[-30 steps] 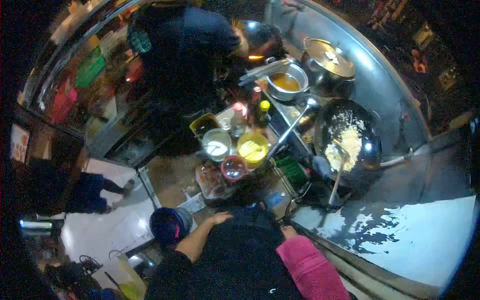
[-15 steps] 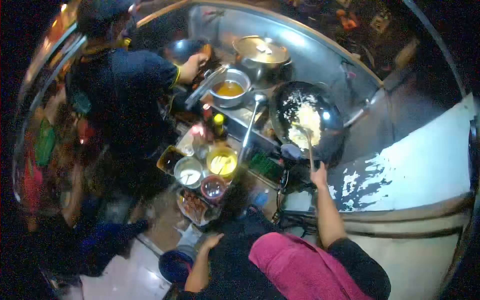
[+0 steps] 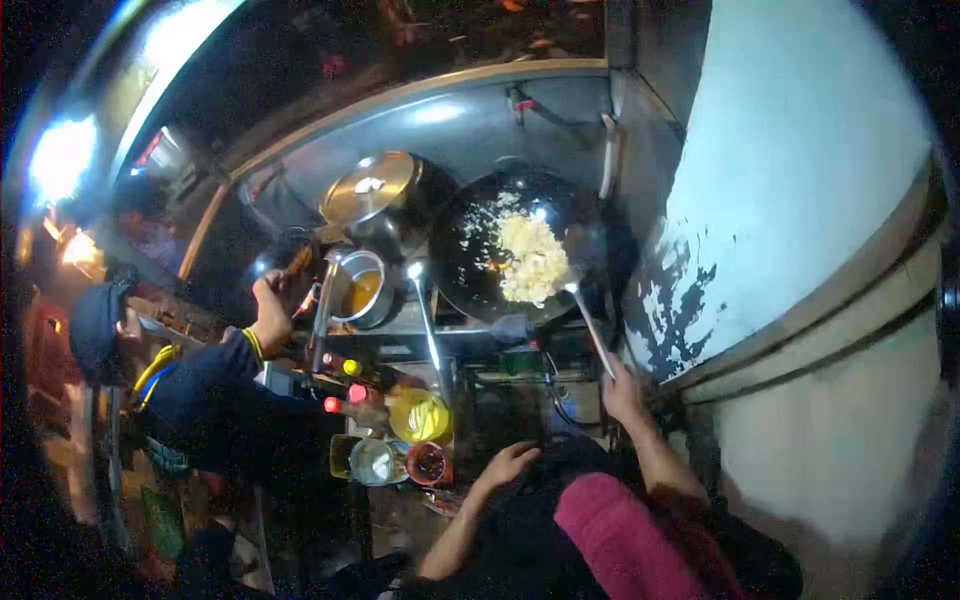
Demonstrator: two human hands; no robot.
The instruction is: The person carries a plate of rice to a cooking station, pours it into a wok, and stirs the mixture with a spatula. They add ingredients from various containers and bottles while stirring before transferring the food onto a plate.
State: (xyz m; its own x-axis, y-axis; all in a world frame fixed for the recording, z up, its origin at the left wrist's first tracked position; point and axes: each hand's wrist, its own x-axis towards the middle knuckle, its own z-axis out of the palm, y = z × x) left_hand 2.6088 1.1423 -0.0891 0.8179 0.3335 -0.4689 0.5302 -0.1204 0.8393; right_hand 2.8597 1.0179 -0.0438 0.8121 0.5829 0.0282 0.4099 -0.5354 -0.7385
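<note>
Though the right hand (image 3: 622,392) grips the spatula (image 3: 594,335), its blade looks blurred.

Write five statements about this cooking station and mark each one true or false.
1. The right hand holds the spatula, whose far end reaches into the wok. True.
2. The wok is bare. False: it holds a heap of rice.
3. The left hand has its grip around the ladle. False: the hand is open and holds nothing, and the ladle lies apart from it, by the stove.
4. The pot left of the wok has a lid on it. True.
5. The yellow bowl sits in the wok. False: it stands among other bowls, nearer the person than the stove.
</note>
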